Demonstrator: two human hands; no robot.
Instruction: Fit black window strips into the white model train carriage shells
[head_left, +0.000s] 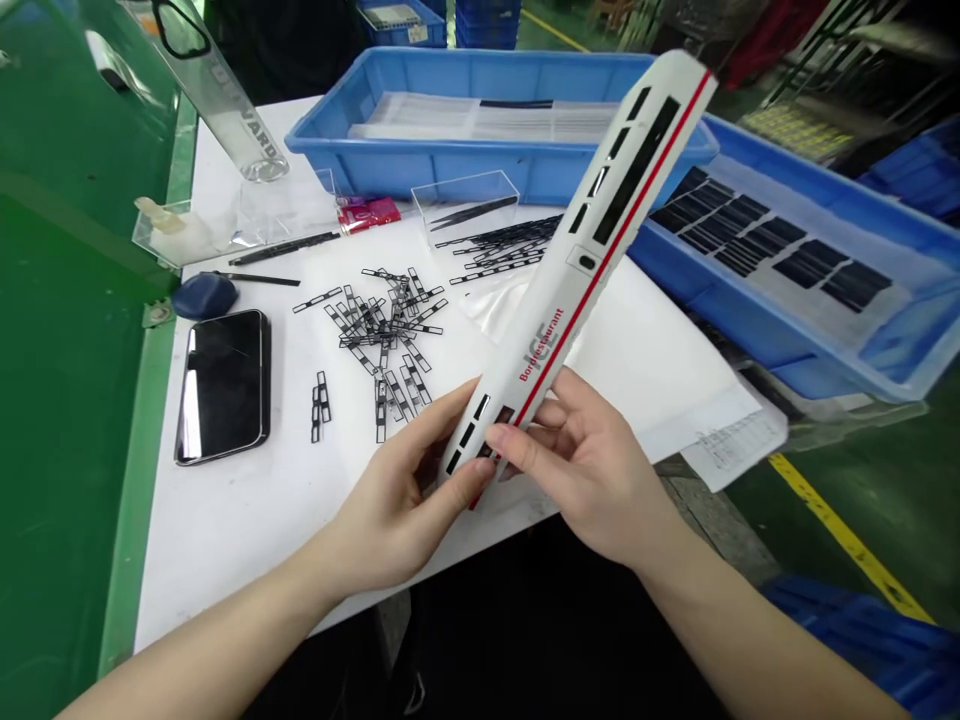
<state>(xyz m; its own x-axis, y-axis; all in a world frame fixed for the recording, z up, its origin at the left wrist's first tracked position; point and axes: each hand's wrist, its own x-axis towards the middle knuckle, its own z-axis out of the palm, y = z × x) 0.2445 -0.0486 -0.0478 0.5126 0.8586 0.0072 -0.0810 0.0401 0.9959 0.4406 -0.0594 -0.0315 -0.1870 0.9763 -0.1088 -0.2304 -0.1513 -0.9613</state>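
Note:
Both my hands hold a white model train car body (559,290) with a red stripe, dark windows and "Bordrestaurant" lettering. It slants from lower left up to the right, above the table. My left hand (409,490) is closed round its lower end, thumb on the side. My right hand (592,460) grips it from the right, with the thumb near a window opening at the lower end; the fingers behind are partly hidden. Left of the car body lies a loose pile of small black-framed window strips (386,325), with a few strips (320,405) set apart.
A phone (223,388) and a dark blue lump (204,296) lie at the left. Behind are tweezers (285,247), a clear box (465,205), a clear bottle (225,110) and a blue bin (450,165). Another blue bin (825,340) with dark pieces stands right. A green panel (67,300) borders the left.

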